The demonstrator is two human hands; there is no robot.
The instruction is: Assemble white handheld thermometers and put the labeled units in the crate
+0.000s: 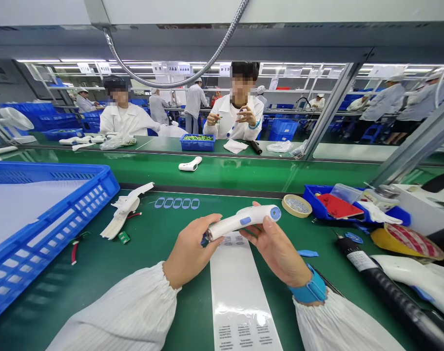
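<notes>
Both of my hands hold a white forehead thermometer (231, 223) with a blue button, level above the bench. Its handle end sits in the pinch of my left hand (190, 246), where a dark blue part shows at the fingertips. My right hand (282, 251), with a blue wristband (309, 287), grips the head end, thumb beside the round blue face. Below lies a white label sheet (236, 287) with printed text. Left of my hands are an opened white housing (123, 212), a small green circuit board (124, 237) and a row of blue-edged frames (177, 203).
A blue crate (114, 183) stands left. To the right are a round tray of small parts (297, 205), a blue bin (309, 195), a tape roll (408, 241) and a black electric screwdriver (364, 263). Another thermometer (190, 164) rests on the green belt; co-workers sit beyond.
</notes>
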